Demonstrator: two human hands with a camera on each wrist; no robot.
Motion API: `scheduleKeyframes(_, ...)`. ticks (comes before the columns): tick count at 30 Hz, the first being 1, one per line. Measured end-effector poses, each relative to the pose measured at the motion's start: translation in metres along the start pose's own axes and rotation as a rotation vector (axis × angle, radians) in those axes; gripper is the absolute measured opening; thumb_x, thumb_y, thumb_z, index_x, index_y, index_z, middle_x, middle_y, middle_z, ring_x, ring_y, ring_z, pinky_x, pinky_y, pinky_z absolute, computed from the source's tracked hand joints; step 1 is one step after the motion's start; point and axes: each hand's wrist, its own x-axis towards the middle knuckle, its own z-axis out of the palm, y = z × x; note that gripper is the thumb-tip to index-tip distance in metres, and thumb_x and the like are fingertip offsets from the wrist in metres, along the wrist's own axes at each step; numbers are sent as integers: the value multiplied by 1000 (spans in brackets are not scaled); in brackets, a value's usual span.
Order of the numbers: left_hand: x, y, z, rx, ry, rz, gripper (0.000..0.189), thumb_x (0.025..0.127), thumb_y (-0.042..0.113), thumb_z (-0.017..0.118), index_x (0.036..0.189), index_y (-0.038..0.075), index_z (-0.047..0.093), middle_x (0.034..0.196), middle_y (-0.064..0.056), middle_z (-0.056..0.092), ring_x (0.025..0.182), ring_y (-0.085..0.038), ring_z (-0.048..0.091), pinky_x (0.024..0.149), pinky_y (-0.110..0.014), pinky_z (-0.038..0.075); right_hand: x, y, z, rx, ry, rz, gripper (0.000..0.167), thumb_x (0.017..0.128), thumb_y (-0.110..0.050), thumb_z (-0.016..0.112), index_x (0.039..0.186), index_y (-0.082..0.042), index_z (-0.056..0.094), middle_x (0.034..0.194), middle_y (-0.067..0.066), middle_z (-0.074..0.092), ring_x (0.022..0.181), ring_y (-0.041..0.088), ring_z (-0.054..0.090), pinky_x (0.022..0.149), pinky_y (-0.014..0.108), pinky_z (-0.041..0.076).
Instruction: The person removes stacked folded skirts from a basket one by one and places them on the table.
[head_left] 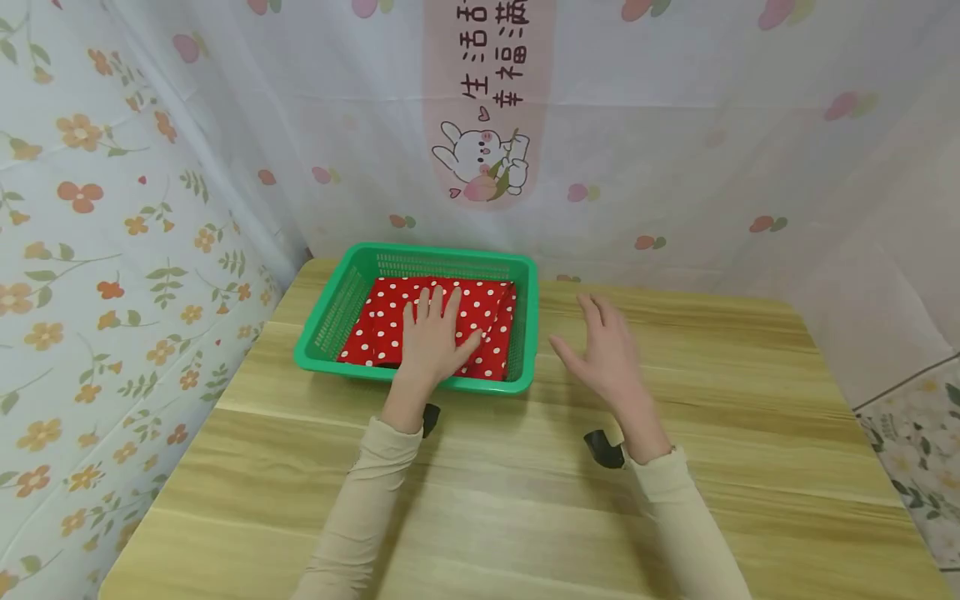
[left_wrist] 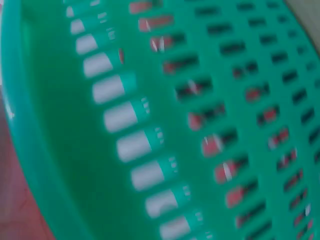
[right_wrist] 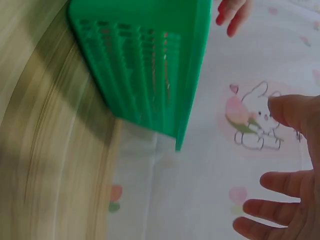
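A green plastic basket (head_left: 531, 333) with slotted walls stands on the table, and a red cloth with white dots (head_left: 390, 312) lies folded inside it. My left hand (head_left: 433, 337) is over the cloth with its fingers spread; whether it touches the cloth I cannot tell. In the left wrist view the slotted basket wall (left_wrist: 165, 120) fills the picture, with red showing through the holes. To the right of the basket my right hand (head_left: 606, 354) hovers above the table, fingers extended and holding nothing. The right wrist view shows its fingers (right_wrist: 280, 212) apart from the basket (right_wrist: 145, 75).
The wooden table (head_left: 510, 500) reaches out on both sides of the basket. Behind it hangs a white curtain (head_left: 637, 167) with a rabbit print, and a flowered curtain (head_left: 112, 250) hangs on the left. Black straps (head_left: 602, 448) show under the wrists.
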Motion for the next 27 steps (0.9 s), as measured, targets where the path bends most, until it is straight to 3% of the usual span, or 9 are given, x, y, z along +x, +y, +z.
scheduleKeyframes(4,-1,-16,-6,-25,3,-52,72,87,40,57,145,7,30,146,-21,31,135,-37,23,108,-56,18,7,-12,5,75,-6,-3,69,85,-32,67,136,4,39,130,26,45,117,43,43,93,57,40)
scheduleKeyframes(10,-3,-43,-16,-50,7,-125,63,86,32,60,137,0,40,135,-22,45,124,-38,40,101,-55,31,17,-29,16,168,-43,-5,61,85,-24,68,132,6,44,122,24,51,110,38,49,88,51,45)
scheduleKeyframes(14,-4,-61,-27,-97,-70,-197,56,87,30,59,129,-4,44,122,-23,54,109,-39,52,92,-54,41,25,-42,22,232,-81,-11,55,85,-21,68,128,8,47,114,23,56,103,35,54,84,46,48)
scheduleKeyframes(18,-5,-79,-37,-190,-152,-280,50,89,29,57,122,-6,45,108,-23,58,96,-37,58,81,-50,49,34,-56,26,264,-180,14,52,86,-18,66,128,7,47,108,21,57,96,32,55,79,42,51)
scheduleKeyframes(22,-5,-93,-45,-261,-241,-364,51,90,28,55,122,-8,42,108,-24,55,96,-36,56,79,-46,51,44,-67,33,267,-300,61,54,86,-19,66,129,7,46,111,21,57,92,28,54,71,37,53)
scheduleKeyframes(27,-4,-101,-50,-302,-320,-435,49,90,28,55,121,-9,43,108,-23,53,98,-35,54,79,-43,50,52,-77,43,251,-425,129,62,86,-21,67,133,7,41,124,23,52,103,30,55,77,37,54)
